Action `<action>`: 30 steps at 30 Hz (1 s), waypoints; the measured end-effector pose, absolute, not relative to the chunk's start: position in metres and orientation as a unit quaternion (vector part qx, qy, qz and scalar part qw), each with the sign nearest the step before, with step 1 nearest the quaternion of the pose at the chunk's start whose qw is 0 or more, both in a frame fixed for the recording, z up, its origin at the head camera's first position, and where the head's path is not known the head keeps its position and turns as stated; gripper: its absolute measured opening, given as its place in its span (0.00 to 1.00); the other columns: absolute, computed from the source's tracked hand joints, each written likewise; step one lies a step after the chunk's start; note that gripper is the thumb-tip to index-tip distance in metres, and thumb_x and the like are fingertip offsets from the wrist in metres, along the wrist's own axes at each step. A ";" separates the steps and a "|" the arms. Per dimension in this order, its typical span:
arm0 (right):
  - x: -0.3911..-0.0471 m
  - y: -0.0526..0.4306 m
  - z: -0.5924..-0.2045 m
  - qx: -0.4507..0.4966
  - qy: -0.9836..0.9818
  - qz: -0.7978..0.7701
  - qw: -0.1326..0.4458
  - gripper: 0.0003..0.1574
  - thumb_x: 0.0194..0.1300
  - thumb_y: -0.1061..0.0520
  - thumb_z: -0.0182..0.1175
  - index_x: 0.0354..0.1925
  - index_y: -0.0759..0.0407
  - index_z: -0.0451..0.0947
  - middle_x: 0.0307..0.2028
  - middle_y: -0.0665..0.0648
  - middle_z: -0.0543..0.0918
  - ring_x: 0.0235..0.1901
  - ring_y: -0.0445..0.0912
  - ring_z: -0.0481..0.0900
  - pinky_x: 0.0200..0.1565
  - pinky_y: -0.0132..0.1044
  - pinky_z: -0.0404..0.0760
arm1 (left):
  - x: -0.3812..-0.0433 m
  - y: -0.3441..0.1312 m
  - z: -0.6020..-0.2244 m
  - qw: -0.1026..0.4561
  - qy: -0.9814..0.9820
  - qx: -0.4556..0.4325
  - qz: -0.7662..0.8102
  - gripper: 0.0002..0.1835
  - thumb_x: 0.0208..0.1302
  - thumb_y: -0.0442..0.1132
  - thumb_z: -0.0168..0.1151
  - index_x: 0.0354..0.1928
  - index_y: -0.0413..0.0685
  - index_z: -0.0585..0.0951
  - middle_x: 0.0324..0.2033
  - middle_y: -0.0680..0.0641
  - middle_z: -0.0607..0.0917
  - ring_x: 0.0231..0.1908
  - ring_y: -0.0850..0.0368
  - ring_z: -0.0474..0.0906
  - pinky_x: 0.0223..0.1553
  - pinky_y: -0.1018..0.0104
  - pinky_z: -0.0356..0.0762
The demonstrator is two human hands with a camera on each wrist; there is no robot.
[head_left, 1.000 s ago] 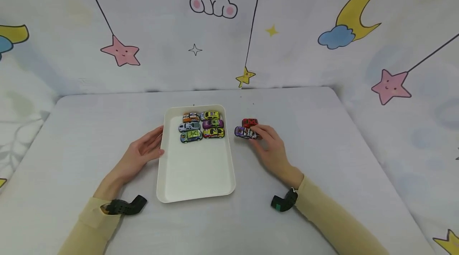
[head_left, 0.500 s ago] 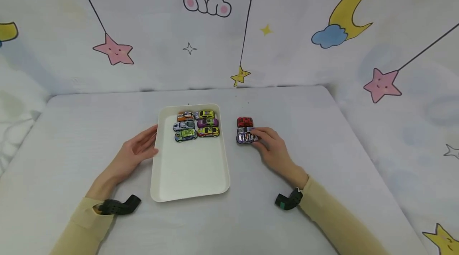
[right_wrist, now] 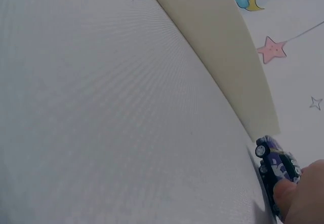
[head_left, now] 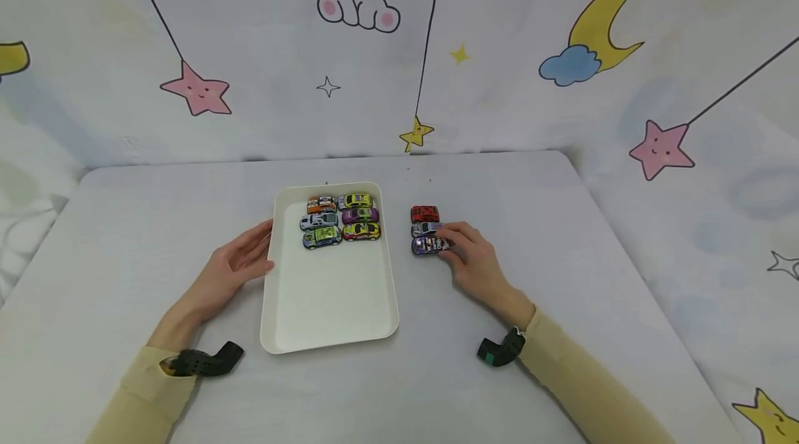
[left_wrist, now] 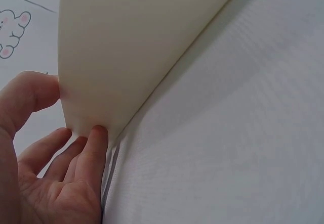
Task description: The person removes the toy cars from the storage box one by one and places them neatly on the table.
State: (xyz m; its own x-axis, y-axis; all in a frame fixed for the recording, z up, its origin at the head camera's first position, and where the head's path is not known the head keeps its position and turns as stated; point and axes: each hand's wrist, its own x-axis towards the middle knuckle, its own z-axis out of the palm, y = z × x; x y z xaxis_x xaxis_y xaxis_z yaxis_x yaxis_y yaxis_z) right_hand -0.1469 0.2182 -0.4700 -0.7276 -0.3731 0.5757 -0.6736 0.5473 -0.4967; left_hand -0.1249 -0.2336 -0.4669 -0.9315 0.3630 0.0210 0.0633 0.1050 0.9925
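Right of the white tray (head_left: 331,305), my right hand (head_left: 479,262) pinches a purple toy car (head_left: 427,245) by its right end. The right wrist view shows that purple car close over the table, thumb along its side. Just behind it stand a silver-white striped toy car (head_left: 423,229), partly covered by the fingers, and a red toy car (head_left: 424,214) with dark spots. My left hand (head_left: 232,269) is at the tray's left side; in the left wrist view its fingertips (left_wrist: 99,131) touch the outer wall, thumb apart from the fingers.
Inside the tray's far half, several toy cars sit in two columns, among them an orange one (head_left: 322,205), a magenta one (head_left: 360,215) and a yellow-red one (head_left: 361,231). The white table (head_left: 499,187) backs onto a cartoon-printed cloth (head_left: 275,48).
My right hand has brought the purple car nearer to me, from over the striped car to a spot in front of it, uncovering the striped car. The left hand keeps its place at the tray.
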 end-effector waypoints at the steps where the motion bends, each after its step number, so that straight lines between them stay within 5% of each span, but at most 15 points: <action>1: -0.147 0.218 -0.470 0.308 -0.856 0.361 0.206 0.24 0.53 0.75 0.70 0.49 0.63 0.82 0.50 0.57 0.82 0.52 0.52 0.81 0.53 0.41 0.81 | -0.125 -0.234 -0.467 0.114 0.735 0.146 0.652 0.39 0.70 0.30 0.60 0.78 0.43 0.54 0.77 0.38 0.54 0.75 0.59 0.57 0.63 0.82 0.68; 13: -0.146 0.219 -0.471 0.308 -0.864 0.339 0.211 0.23 0.51 0.72 0.73 0.46 0.63 0.83 0.47 0.57 0.81 0.41 0.50 0.78 0.39 0.42 0.78 | -0.125 -0.234 -0.468 0.116 0.736 0.148 0.650 0.39 0.70 0.30 0.60 0.78 0.41 0.53 0.78 0.37 0.53 0.75 0.61 0.56 0.63 0.82 0.68; 30: -0.148 0.219 -0.473 0.300 -0.865 0.334 0.223 0.21 0.54 0.70 0.70 0.48 0.63 0.83 0.46 0.60 0.80 0.38 0.49 0.75 0.40 0.43 0.73 | -0.125 -0.235 -0.469 0.115 0.732 0.149 0.655 0.39 0.70 0.30 0.60 0.78 0.43 0.54 0.78 0.39 0.54 0.75 0.60 0.57 0.64 0.81 0.68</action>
State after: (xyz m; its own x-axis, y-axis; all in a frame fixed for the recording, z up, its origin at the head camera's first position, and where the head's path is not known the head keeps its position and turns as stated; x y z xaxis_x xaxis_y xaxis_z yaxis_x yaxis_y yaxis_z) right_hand -0.1482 0.2187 -0.4732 -0.7207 -0.3705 0.5859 -0.6683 0.5961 -0.4450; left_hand -0.1249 -0.2349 -0.4689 -0.9290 0.3690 0.0272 0.0681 0.0982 0.9928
